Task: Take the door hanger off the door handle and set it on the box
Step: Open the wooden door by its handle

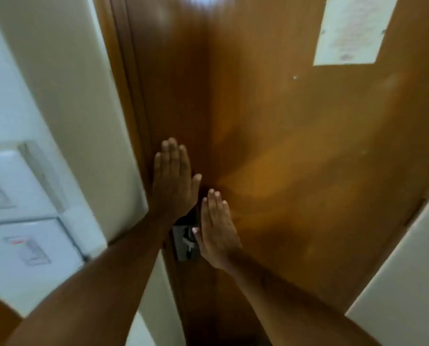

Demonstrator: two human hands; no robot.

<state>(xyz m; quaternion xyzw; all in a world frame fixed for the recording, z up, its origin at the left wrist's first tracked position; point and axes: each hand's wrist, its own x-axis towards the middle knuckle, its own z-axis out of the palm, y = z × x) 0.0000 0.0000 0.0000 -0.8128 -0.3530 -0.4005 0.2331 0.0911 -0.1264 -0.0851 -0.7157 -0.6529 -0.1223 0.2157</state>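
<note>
Both arms are stretched forward. The right hand (217, 231) is held flat and empty beside a dark lock plate (185, 242). The left hand (173, 179) is spread open, nothing gripped, further up the wooden door (296, 146). No hanger can be made out; it's all blurry. A paper notice (353, 28) is stuck up top.

Both forearms are bare, with no sleeves, and neither the left hand (174, 181) nor the right hand (217, 231) wears a ring.

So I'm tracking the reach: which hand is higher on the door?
The left hand, spread flat near the door's edge; the right hand sits lower, beside the dark lock plate.
</note>
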